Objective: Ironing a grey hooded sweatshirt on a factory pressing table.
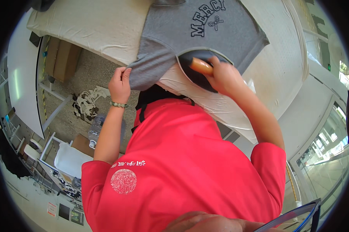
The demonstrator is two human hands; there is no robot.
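A grey sweatshirt (159, 29) with dark outlined lettering and a small bow on its front lies spread on a cloth-covered table. My left hand (120, 83) pinches the end of its sleeve at the table's near edge, holding the sleeve stretched toward me. In my right hand (226, 77) is the orange-brown handle of an iron (188, 66), which has a dark, pointed oval body with a pale rim. The iron rests over the lower part of the sweatshirt and the near edge of the table, and hides the cloth beneath it.
Pale, wrinkled cloth covers the table (93, 29). Left of it, on the floor, are a cardboard box (66, 58), a heap of cloth scraps (89, 102) and a clear plastic bottle (95, 133). A white panel (20, 85) on a metal frame stands farther left.
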